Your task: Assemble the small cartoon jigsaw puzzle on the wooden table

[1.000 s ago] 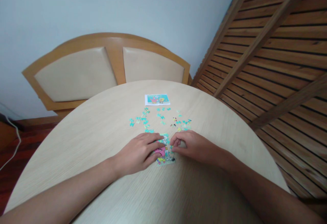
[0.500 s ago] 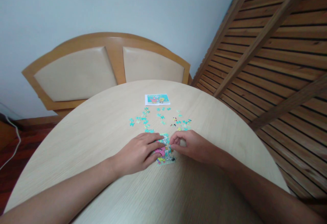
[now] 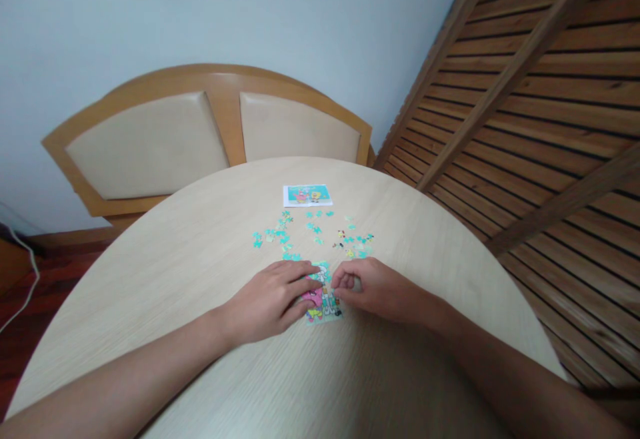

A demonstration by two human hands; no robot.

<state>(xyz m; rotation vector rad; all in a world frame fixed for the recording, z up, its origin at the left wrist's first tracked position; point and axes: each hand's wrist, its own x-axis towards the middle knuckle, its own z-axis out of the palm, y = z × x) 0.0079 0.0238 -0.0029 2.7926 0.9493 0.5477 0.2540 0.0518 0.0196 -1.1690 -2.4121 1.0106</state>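
A partly joined jigsaw puzzle (image 3: 326, 302) with pink, white and yellow cartoon figures lies on the table before me. My left hand (image 3: 280, 295) rests with fingers stretched over its left side, covering part of the picture. At the puzzle's right edge, my right hand (image 3: 363, 283) is curled, thumb and fingertips close together by the edge. What those fingers pinch, if anything, is too small to make out. Just beyond both hands lie loose jigsaw pieces (image 3: 283, 233), mostly turquoise, with a second cluster of pieces (image 3: 355, 244) farther right.
Behind the pieces lies a white-edged picture sheet (image 3: 307, 195) with pink and yellow cartoon figures. The round wooden table (image 3: 200, 232) reaches a padded bench back (image 3: 150, 145) at the wall. A slatted wooden panel (image 3: 540, 105) stands on the right.
The fingers of my right hand have curled in slightly at the puzzle's right edge. My left hand stays in place on the puzzle.
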